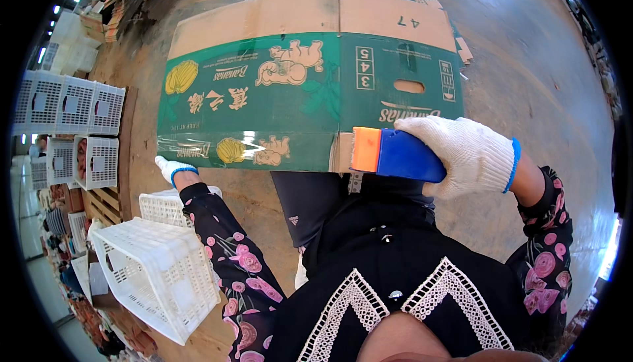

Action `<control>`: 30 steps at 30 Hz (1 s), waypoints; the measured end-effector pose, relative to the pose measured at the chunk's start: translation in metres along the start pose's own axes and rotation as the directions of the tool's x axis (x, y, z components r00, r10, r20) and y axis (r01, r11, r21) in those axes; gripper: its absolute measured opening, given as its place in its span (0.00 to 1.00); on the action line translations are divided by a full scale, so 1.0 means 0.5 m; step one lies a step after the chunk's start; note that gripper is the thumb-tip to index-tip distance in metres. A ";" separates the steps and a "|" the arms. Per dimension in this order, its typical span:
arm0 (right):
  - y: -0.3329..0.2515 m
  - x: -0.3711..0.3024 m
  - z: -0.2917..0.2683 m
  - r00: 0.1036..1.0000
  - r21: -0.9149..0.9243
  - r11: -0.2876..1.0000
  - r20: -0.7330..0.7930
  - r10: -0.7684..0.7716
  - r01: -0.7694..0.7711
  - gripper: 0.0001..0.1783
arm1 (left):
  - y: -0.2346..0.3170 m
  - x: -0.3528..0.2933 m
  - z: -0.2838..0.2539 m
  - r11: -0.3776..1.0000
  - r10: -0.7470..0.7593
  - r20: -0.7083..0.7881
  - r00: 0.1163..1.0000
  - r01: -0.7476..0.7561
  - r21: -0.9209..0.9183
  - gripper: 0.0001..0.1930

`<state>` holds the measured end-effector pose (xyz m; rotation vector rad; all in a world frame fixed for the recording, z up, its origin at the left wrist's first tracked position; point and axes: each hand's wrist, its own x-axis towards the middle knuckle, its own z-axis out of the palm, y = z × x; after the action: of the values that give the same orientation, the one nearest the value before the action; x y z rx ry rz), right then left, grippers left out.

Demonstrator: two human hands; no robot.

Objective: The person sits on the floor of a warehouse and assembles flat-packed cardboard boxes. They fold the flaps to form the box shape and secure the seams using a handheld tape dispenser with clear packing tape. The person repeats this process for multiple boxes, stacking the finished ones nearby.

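A flattened green and brown cardboard carton [297, 108] printed with bananas lies spread in front of me. My left hand [174, 169], in a white knit glove with a blue cuff, grips its near left corner; the carton hides part of the fingers. In my gloved right hand [465, 156] is a blue tape dispenser [410, 156] with an orange front end. That front end rests over the carton's near edge, right of the middle fold. Shiny clear tape shows along the near strip of the carton.
More flat cardboard [463, 51] shows behind the carton's right end. White plastic crates [155, 276] stand on the floor at my left, with stacked crates [72, 106] beyond them near a wooden pallet [109, 204]. Concrete floor [541, 98] extends to the right.
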<state>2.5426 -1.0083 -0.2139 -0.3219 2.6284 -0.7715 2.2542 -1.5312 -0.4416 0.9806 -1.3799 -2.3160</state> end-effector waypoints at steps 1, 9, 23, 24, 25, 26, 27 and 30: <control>0.000 0.006 -0.009 1.000 -0.016 1.000 0.006 -0.003 0.004 0.46 | -0.013 0.011 -0.012 1.000 -0.006 0.004 1.000 0.006 0.016 0.39; 0.051 -0.045 -0.055 0.989 -0.016 0.992 0.076 0.129 -0.128 0.44 | -0.059 0.155 -0.093 0.977 -0.082 -0.021 0.996 0.084 0.195 0.42; 0.253 -0.392 -0.043 0.812 -0.166 0.803 0.025 0.584 -0.572 0.45 | -0.046 0.342 -0.170 0.898 -0.072 0.069 0.995 0.035 0.438 0.36; 0.273 -0.395 -0.033 0.821 -0.148 0.814 0.023 0.570 -0.561 0.45 | -0.029 0.353 -0.188 0.916 -0.074 0.099 0.992 0.029 0.400 0.38; 0.296 -0.397 -0.022 0.834 -0.125 0.829 0.018 0.551 -0.545 0.45 | -0.004 0.362 -0.183 0.897 -0.066 0.100 0.993 0.015 0.442 0.37; 0.324 -0.386 -0.009 0.857 -0.103 0.853 0.017 0.516 -0.511 0.45 | 0.039 0.368 -0.191 0.877 -0.043 0.088 0.995 -0.005 0.480 0.37; 0.333 -0.380 -0.001 0.846 -0.146 0.841 0.042 0.531 -0.521 0.46 | 0.032 0.357 -0.192 0.867 -0.039 0.063 0.997 0.002 0.498 0.36; 0.353 -0.352 0.023 0.832 -0.162 0.836 0.110 0.543 -0.524 0.47 | 0.013 0.284 -0.159 0.837 0.012 -0.114 0.993 0.053 0.544 0.35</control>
<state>2.6864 -0.8123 -0.2694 0.3130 2.4369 -0.3721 2.2025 -1.6644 -0.5199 1.2565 -2.0455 -1.8610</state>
